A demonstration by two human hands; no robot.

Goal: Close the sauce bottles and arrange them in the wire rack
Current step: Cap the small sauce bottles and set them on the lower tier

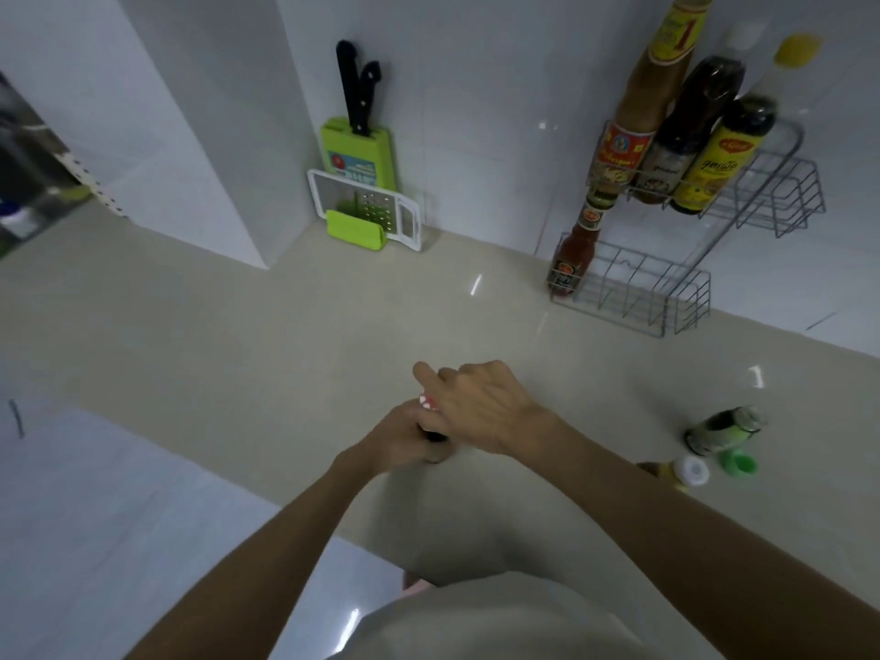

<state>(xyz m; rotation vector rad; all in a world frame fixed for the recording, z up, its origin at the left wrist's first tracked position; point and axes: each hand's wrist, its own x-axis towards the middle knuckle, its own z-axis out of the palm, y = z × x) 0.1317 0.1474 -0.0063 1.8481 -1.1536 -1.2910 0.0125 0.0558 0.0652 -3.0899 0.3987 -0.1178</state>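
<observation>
My left hand (405, 435) grips a small dark bottle (435, 438) at the counter's middle; the bottle is almost fully hidden. My right hand (481, 407) closes over its top, where a red-and-white cap (427, 402) peeks out. The two-tier wire rack (762, 192) stands against the wall at the right. Its upper tier holds three tall sauce bottles (714, 169). A red chili sauce bottle (574, 254) stands in the lower tier's left end. At the right, a dark green-labelled bottle (724, 428) stands uncapped, beside a loose green cap (738, 462) and a white-capped bottle (685, 471).
A green knife holder (359, 150) with two black-handled knives leans on the back wall, with a white grater (376, 209) in front. A white pillar juts out at the left. The beige counter (238, 326) ends in a front edge near my body.
</observation>
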